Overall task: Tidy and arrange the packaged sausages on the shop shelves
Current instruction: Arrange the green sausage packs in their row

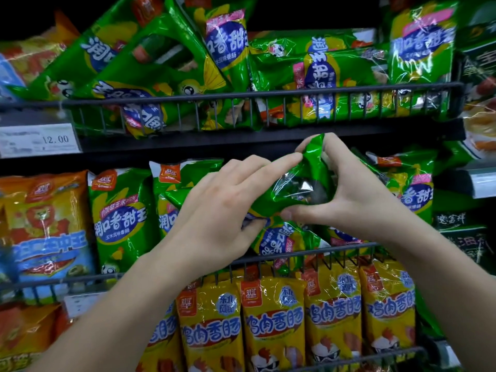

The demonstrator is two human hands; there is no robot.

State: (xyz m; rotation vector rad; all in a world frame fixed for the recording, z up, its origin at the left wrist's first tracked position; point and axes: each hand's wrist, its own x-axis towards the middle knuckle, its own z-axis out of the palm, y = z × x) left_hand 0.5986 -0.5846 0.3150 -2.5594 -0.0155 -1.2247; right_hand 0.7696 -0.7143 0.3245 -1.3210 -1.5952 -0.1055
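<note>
You hold one green sausage packet [298, 183] tilted in front of the middle shelf, above its wire rail [335, 249], probably to stand it upright like the neighbouring green packets [120, 216]. Your left hand [222, 210] pinches its lower edge between thumb and curled fingers, with the index finger stretched along the top. Your right hand [357, 202] curls round the far end. The glossy film crinkles, lumpy over the sausages inside.

Dim, dark corners, glare on glossy packets [271, 312], edges bowed and blurred.
</note>
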